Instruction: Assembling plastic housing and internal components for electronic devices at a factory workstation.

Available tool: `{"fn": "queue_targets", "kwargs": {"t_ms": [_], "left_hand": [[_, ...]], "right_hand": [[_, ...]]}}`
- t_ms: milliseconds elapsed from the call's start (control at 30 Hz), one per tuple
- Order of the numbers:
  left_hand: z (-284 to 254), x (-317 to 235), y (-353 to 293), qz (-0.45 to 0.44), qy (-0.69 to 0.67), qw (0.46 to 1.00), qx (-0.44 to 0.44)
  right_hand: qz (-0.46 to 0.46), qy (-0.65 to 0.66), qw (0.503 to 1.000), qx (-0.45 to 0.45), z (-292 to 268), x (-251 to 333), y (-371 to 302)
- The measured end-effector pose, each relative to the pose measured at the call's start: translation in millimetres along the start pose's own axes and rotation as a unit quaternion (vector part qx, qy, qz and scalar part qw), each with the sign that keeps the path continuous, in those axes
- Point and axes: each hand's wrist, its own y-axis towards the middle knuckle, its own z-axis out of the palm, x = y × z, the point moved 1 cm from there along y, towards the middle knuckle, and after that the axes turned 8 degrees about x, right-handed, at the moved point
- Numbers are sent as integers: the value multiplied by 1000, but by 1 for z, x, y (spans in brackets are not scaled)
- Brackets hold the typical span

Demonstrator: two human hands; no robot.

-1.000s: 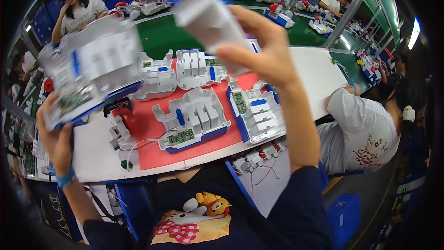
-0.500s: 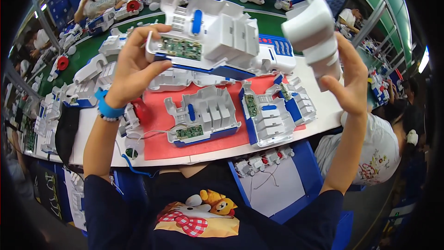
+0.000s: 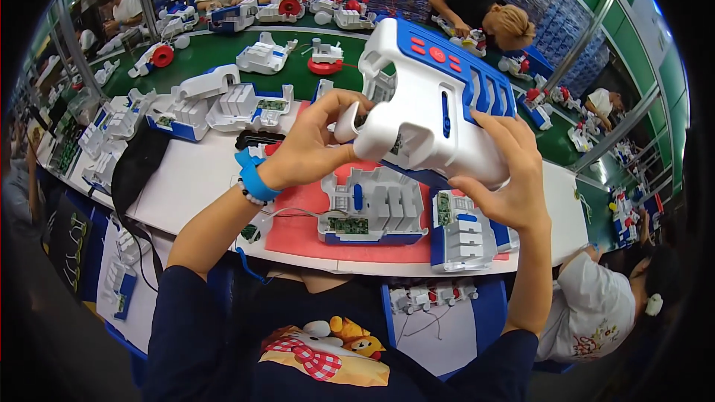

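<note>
Both hands hold up a white plastic housing (image 3: 417, 119) with a blue slatted panel and red buttons on its outer face. My left hand (image 3: 309, 145) grips its left end beside the rounded cut-outs, with some fingertips hidden behind the white rim. Fingers spread across the right end, my right hand (image 3: 506, 171) has its thumb under the lower edge. Below the housing, an open half-shell (image 3: 387, 205) with a green circuit board (image 3: 348, 225) and thin wires lies on a red mat (image 3: 290, 242). Another half-shell (image 3: 462, 234) lies to its right, partly behind my right hand.
More white shells (image 3: 238, 108) crowd the table's left side beside a black strap (image 3: 141, 167). Beyond runs a green belt (image 3: 212, 59) bearing part-built units. A blue bin (image 3: 491, 320) with small assemblies stands below the table edge. Co-workers sit across and at right (image 3: 596, 309).
The open shell in my left hand and the curved white piece in my right no longer show that way. Both hands now meet on one housing, outer face showing. The view has shifted.
</note>
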Motion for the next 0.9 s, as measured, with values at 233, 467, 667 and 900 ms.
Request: {"fn": "queue_targets", "kwargs": {"t_ms": [233, 467, 667, 900], "left_hand": [[3, 5, -4, -28, -16, 998, -46], [8, 0, -7, 169, 281, 940, -99], [-3, 17, -26, 261, 443, 849, -117], [0, 15, -35, 299, 535, 782, -115]], "right_hand": [[37, -14, 999, -18, 7, 7, 7], [181, 528, 760, -332, -9, -37, -19], [142, 691, 634, -315, 20, -23, -37], [181, 787, 579, -114, 47, 28, -58]]}}
